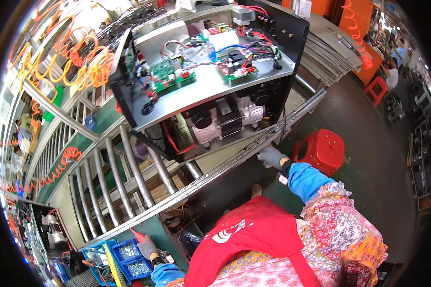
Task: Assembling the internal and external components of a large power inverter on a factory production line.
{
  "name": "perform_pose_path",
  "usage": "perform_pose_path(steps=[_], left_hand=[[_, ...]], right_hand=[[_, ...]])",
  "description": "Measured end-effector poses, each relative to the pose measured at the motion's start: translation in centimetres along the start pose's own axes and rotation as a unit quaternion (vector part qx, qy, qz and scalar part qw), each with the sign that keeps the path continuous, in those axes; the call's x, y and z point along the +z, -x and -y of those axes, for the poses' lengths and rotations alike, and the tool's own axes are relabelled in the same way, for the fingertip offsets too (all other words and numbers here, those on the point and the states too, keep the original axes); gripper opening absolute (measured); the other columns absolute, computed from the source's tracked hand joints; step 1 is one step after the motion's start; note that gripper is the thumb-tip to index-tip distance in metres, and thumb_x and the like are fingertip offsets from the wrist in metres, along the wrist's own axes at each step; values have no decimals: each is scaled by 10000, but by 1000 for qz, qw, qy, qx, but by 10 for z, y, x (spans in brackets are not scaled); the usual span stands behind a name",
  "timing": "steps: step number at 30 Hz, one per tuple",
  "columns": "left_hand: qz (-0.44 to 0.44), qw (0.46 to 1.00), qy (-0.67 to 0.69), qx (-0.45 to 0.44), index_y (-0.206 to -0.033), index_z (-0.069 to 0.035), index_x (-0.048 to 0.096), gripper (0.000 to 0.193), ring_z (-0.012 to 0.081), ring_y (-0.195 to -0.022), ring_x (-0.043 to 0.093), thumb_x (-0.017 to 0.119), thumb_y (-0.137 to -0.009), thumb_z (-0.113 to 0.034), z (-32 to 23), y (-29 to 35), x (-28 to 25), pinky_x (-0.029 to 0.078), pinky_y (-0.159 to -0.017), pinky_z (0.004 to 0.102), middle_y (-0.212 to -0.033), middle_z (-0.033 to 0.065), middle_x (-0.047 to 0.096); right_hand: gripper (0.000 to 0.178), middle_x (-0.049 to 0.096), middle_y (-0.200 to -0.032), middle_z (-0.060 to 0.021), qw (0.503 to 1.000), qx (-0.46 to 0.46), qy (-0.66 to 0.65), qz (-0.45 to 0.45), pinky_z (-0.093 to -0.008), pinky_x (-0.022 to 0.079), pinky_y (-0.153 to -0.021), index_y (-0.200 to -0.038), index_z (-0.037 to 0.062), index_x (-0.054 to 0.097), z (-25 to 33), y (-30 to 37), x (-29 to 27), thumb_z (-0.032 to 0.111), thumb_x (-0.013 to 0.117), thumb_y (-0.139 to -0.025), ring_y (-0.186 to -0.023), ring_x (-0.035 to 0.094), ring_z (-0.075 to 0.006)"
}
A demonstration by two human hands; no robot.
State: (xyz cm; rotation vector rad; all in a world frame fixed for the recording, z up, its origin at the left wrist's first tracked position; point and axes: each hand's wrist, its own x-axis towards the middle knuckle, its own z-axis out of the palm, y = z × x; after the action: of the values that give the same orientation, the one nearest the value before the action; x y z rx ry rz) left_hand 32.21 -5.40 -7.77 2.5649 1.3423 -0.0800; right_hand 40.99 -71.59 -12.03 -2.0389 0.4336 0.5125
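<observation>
Two grey-gloved hands show, well apart on the near side of a roller conveyor. The left hand (pixel 147 246), low in the view, is closed around a red tool (pixel 138 235), whose pointed end sticks out up and to the left, just above two blue bins (pixel 130 261) of small metal parts. Beside these, to the left, are a yellow strip (pixel 113 264) and a blue tray (pixel 88 250) with more tools. The right hand (pixel 271 157) is at the conveyor's near rail (pixel 177 194), by the unit's right-hand end; its fingers are partly hidden, so I cannot tell whether they grip the rail or merely rest against it. The unit (pixel 203 91) stands on the conveyor in the upper middle, its dark end panels upright and its top uncovered. Two green circuit boards (pixel 171 82) and bundles of red, black and blue wires sit on its metal shelf, with a silver and black motor (pixel 230 117) below. Bare rollers (pixel 111 165) run to the left of it. A red stool (pixel 326 147) stands on the floor just beyond the right hand, flat panels (pixel 330 55) are stacked behind the unit's right side, and orange coiled hoses (pixel 88 64) hang at upper left.
</observation>
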Motion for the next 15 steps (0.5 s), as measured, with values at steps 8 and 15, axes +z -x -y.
perform_pose_path(steps=[8, 15], left_hand=[[-167, 978, -110, 58, -1200, 25, 569, 669, 405, -1048, 604, 740, -765, -453, -82, 32, -11, 483, -901, 455, -1084, 254, 646], [128, 925, 279, 224, -1421, -16, 421, 857, 340, -1187, 577, 783, -699, -305, -235, 49, 51, 453, -992, 382, -1285, 240, 586]], right_hand=[[604, 620, -1211, -169, 916, -176, 92, -348, -393, 472, -922, -1322, -2, 495, -52, -75, -91, 256, 702, -817, -1101, 608, -316], [518, 652, -1118, -236, 947, -132, 79, -281, -483, 436, -955, -1166, 11, 622, -52, -121, -118, 281, 723, -736, -1112, 564, -421]])
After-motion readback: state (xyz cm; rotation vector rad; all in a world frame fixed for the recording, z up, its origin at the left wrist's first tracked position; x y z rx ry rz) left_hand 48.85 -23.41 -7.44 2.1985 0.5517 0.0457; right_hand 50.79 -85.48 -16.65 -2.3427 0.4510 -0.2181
